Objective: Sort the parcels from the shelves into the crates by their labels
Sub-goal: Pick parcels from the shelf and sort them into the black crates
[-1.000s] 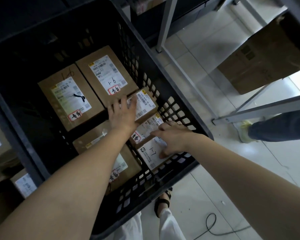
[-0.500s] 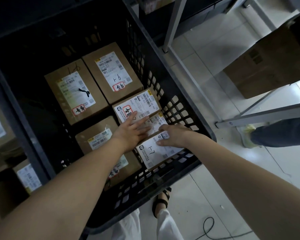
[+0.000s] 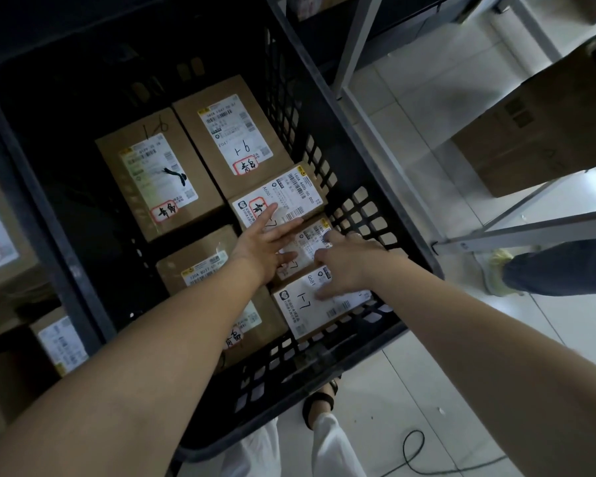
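A black slatted crate (image 3: 341, 108) holds several brown cardboard parcels with white labels. Three small parcels line its right wall: a far one (image 3: 291, 192), a middle one (image 3: 310, 239) and a near one marked "1-7" (image 3: 303, 309). My left hand (image 3: 267, 241) lies flat with straight fingers across the far and middle small parcels. My right hand (image 3: 346, 265) rests with spread fingers on the middle and near small parcels. Three larger parcels (image 3: 157, 177) (image 3: 227, 132) (image 3: 203, 266) fill the crate's middle; my left forearm hides part of the near one.
Grey metal shelf legs (image 3: 365, 46) and a rail (image 3: 530, 232) stand right of the crate, with a big cardboard box (image 3: 544, 132) on the shelf. Another person's leg and shoe (image 3: 537, 270) are at the right. More parcels (image 3: 62, 342) sit at the left. A cable (image 3: 413, 452) lies on the tiled floor.
My left hand slid from the far small parcel back toward the middle one, uncovering the far label. My right hand stayed on the near small parcels. The view shifted a little.
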Demonstrator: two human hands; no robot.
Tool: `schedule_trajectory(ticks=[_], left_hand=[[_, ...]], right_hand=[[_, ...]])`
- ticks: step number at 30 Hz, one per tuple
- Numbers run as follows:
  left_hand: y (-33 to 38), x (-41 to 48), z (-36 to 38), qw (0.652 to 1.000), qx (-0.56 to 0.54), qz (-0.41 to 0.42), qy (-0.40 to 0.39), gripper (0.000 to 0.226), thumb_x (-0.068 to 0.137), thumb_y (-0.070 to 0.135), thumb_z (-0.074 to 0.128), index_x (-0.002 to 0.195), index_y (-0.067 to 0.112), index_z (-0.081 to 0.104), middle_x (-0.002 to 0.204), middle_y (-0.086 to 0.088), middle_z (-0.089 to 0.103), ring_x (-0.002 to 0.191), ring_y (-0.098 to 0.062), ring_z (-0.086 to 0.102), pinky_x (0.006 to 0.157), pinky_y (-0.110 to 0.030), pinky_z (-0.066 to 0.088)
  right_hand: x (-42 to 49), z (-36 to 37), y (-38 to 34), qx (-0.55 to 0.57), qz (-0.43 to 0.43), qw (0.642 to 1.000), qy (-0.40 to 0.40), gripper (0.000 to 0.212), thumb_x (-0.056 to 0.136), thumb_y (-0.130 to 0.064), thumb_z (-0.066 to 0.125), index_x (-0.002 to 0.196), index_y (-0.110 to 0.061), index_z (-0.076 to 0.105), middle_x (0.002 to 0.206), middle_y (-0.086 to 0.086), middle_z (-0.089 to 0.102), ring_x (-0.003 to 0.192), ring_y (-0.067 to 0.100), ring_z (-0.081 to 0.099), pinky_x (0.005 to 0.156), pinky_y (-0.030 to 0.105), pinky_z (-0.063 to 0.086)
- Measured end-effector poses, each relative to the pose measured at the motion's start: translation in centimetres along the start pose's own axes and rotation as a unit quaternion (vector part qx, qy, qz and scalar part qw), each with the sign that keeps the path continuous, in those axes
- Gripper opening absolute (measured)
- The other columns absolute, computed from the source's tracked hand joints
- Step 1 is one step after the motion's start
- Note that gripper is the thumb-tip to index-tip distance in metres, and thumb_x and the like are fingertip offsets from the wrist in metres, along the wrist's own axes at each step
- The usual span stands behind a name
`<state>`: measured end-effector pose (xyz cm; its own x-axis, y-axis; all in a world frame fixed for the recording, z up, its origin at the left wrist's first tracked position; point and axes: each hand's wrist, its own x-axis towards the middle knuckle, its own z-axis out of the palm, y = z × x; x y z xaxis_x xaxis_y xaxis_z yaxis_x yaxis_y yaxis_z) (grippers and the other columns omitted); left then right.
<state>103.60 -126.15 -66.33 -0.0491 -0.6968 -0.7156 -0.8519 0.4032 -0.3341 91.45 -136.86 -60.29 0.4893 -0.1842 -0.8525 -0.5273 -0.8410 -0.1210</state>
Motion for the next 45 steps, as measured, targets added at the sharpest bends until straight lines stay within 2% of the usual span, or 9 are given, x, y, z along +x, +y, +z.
schedule_trajectory(ticks=[6,10,14,18,21,25,32,41,45], left_hand=[[-0.8,-2.1,0.9,0.936,-0.319,0.022,0.148,0.038,0.098,0.026,0.042,0.136,0.025,0.049,0.153,0.001,0.031,0.147,-0.022,0.006,0.118,-0.037,-0.001],[0.6,-3.9,0.3,0.819,-0.557,-0.023,0.135,0.047,0.1,0.042,0.033,0.142,0.023,0.04,0.134,-0.006,0.054,0.121,-0.022,0.049,0.097,-0.037,0.044],[2.0,-3.8,-0.6,0.769,-0.639,-0.007,-0.002,0.072,0.09,0.057,0.047,0.148,0.024,0.022,0.142,-0.011,0.046,0.124,-0.025,0.048,0.098,-0.033,0.044],[2.3,-2.9,-1.0,0.673,-0.739,-0.025,-0.001,0.075,0.089,0.043,0.059,0.149,0.018,0.022,0.15,-0.01,0.035,0.134,-0.025,0.037,0.1,-0.024,0.033],[1.8,-3.0,-0.6,0.638,-0.769,-0.037,0.021,0.072,0.087,0.042,0.062,0.147,0.018,0.03,0.148,-0.007,0.037,0.134,-0.023,0.037,0.107,-0.028,0.031],[1.1,-3.9,-0.2,0.553,-0.831,-0.038,0.043,0.053,0.085,0.029,0.069,0.132,0.014,0.05,0.127,-0.004,0.058,0.118,-0.021,0.054,0.104,-0.036,0.042],[0.0,-3.6,-0.6,0.534,-0.839,-0.089,0.056,0.039,0.087,0.024,0.066,0.123,0.011,0.057,0.115,-0.01,0.063,0.104,-0.023,0.062,0.096,-0.037,0.048],[0.7,-1.2,-1.2,0.641,-0.752,-0.138,0.057,0.027,0.093,0.035,0.056,0.108,0.013,0.063,0.106,-0.005,0.06,0.092,-0.016,0.053,0.073,-0.024,0.038],[1.2,-1.5,-1.0,0.63,-0.767,-0.108,0.053,0.04,0.089,0.034,0.062,0.124,0.014,0.058,0.121,-0.004,0.059,0.108,-0.02,0.056,0.084,-0.025,0.042]], right_hand=[[0.6,2.0,-0.1,0.227,0.079,0.971,-0.007,0.094,0.077,-0.056,0.07,0.151,-0.026,0.021,0.154,0.012,0.014,0.134,0.036,0.036,0.106,0.043,0.041],[0.2,1.9,0.4,0.358,0.145,0.922,0.014,0.093,0.08,-0.051,0.071,0.15,-0.016,0.019,0.146,0.01,0.041,0.128,0.028,0.045,0.092,0.032,0.041],[0.3,0.7,0.2,0.383,0.191,0.904,0.008,0.098,0.083,-0.055,0.066,0.151,-0.007,0.014,0.146,0.014,0.042,0.13,0.03,0.045,0.096,0.035,0.043],[-0.1,-0.3,-0.2,0.418,0.184,0.89,0.002,0.067,0.088,-0.053,0.059,0.135,-0.008,0.045,0.134,0.011,0.054,0.121,0.029,0.053,0.096,0.035,0.044],[-0.7,-0.3,0.1,0.492,0.156,0.856,0.006,0.068,0.086,-0.048,0.065,0.142,-0.023,0.037,0.133,0.008,0.055,0.121,0.028,0.052,0.097,0.043,0.045],[-1.3,-0.7,0.1,0.383,0.08,0.92,0.032,0.089,0.075,-0.036,0.079,0.146,-0.035,0.025,0.14,0.008,0.043,0.123,0.028,0.048,0.094,0.042,0.05],[-2.7,-1.5,0.2,0.087,0.033,0.995,-0.045,0.126,0.068,-0.019,0.084,0.149,-0.047,-0.009,0.157,0.007,-0.007,0.141,0.043,0.02,0.109,0.053,0.036],[-0.8,-1.3,-0.1,-0.031,0.077,0.996,-0.029,0.12,0.068,-0.012,0.083,0.153,-0.034,0.001,0.153,0.012,0.011,0.131,0.038,0.038,0.099,0.049,0.046],[-1.0,-1.3,-0.5,-0.11,0.058,0.992,-0.01,0.11,0.065,-0.018,0.086,0.149,-0.022,0.017,0.148,0.008,0.015,0.123,0.036,0.045,0.09,0.046,0.052]])
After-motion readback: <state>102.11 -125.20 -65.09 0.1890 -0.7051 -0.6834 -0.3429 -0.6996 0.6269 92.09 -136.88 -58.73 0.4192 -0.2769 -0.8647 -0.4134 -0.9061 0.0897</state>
